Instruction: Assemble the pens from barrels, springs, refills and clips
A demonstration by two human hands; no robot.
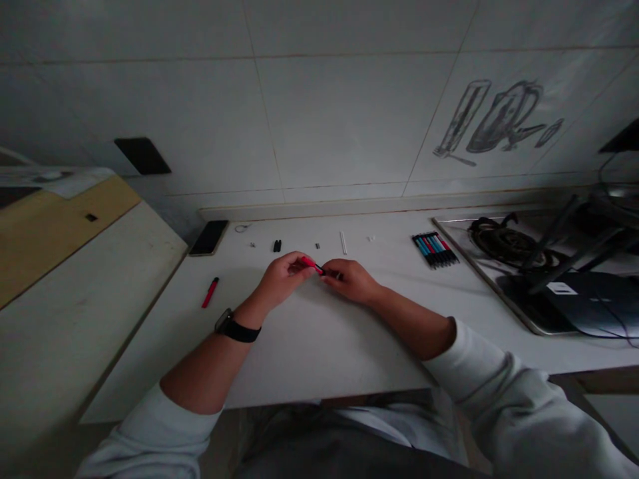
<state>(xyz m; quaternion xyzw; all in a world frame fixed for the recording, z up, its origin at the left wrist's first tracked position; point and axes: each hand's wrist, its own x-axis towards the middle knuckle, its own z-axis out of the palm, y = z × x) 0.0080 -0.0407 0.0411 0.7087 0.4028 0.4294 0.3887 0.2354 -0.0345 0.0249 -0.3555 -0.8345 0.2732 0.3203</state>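
Note:
My left hand (285, 278) pinches the red barrel of a pen (310, 263) above the middle of the white table. At the pen's black end, the fingers of my right hand (349, 279) are closed, partly hiding that end. Another red pen (210, 293) with a black end lies to the left. Along the back are two short black pieces (277, 246), tiny dark parts (317, 246), thin white sticks (343, 243), small pale bits (371, 238) and tiny greyish parts (252, 245). A row of red, blue and black pens (435, 250) lies on the right.
At the back left rest a phone (210, 238) and a thin loop (243, 228). A metal-edged stove top (499, 293) on the right bears a burner and dark gear with cables. A wooden-edged surface (94, 226) stands at the left. Behind rises a tiled wall (349, 120).

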